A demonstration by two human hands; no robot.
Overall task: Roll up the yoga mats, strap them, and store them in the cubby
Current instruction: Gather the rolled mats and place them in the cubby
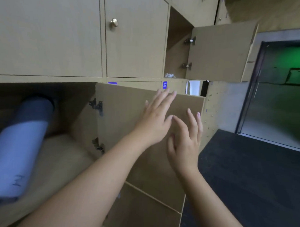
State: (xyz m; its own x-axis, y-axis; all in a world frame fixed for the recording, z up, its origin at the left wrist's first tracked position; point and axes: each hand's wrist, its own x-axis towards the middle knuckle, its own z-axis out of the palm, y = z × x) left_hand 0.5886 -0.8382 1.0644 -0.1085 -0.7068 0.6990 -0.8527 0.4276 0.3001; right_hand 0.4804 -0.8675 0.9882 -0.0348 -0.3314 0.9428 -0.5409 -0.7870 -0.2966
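Observation:
A rolled blue yoga mat [20,142] lies inside the open cubby [64,161] at the lower left, its near end sticking out toward me. The cubby's wooden door [125,112] stands swung open to the right on two dark hinges. My left hand [156,118] has straight fingers laid flat against the door's inner face near its top edge. Just right of it and lower, my right hand [184,140] also has straight, spread fingers against the door panel. Neither hand holds anything. No strap shows on the mat.
Closed cubby doors with brass knobs [113,22] fill the wall above. Another cubby door [221,53] hangs open at the upper right. A blue label numbered 27 [164,84] marks a lower cubby. Dark floor [254,176] and a glass door [279,94] lie to the right.

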